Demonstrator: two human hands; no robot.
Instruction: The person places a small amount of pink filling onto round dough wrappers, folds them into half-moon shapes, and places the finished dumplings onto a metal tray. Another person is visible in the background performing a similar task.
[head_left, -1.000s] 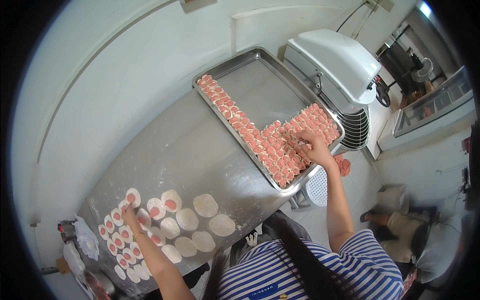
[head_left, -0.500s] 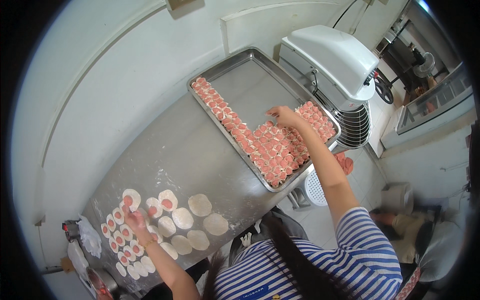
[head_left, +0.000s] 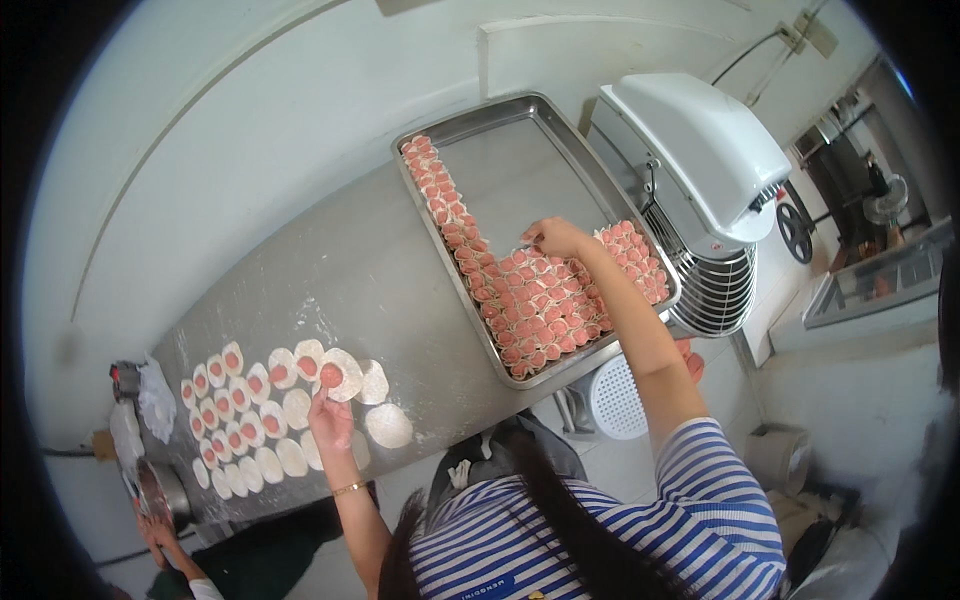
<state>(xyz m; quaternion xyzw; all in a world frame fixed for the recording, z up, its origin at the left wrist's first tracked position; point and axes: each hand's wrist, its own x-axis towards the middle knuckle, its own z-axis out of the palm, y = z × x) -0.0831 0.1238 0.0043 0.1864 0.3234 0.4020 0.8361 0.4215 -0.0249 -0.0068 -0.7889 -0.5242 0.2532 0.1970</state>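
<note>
My left hand (head_left: 333, 425) pinches the edge of a round dough wrapper (head_left: 347, 366) with a ball of pink filling on it, over the near left of the steel table. Around it lie rows of wrappers; many carry pink filling (head_left: 239, 396), while others, such as a bare wrapper (head_left: 389, 426), have none. Over a steel tray (head_left: 580, 187), my right hand (head_left: 560, 238) is closed at the fingertips on a small dumpling, mostly hidden by the fingers. It is at the upper edge of the packed open-topped dumplings (head_left: 540, 305), which fill the tray's near part and left side.
A white mixer (head_left: 700, 150) with a wire guard stands beside the tray. The wall runs behind the table (head_left: 310, 250). At lower left, another person's hands (head_left: 155, 530) are by a metal bowl (head_left: 170, 490). A white perforated stool (head_left: 618, 400) stands below the table edge.
My left hand has moved right to another filled wrapper. My right hand has shifted slightly left and down over the tray. The view has shifted, and another person's hands now show at lower left.
</note>
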